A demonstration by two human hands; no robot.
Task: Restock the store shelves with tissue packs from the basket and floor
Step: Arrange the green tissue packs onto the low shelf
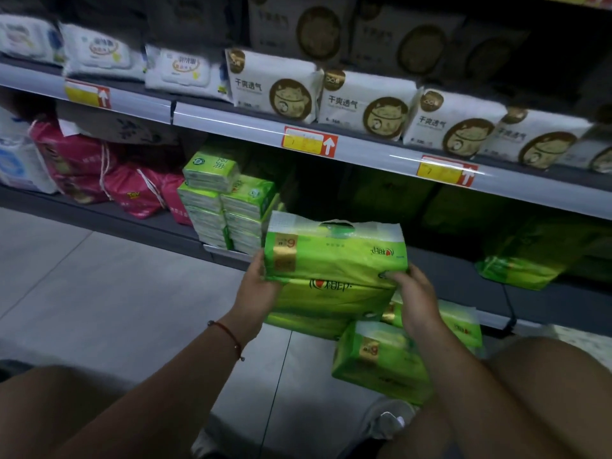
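— Between our hands: left hand (256, 279) and right hand (410, 293) each clasp an end of the pack (334, 251), long axis running hand to hand.

— And the shelf (447, 270)?

— Straight ahead of our grip, just beyond; neither hand nearer.

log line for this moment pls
step: shelving | left hand + right hand: gripping ends of green tissue pack | position: front of bottom shelf | more packs on floor
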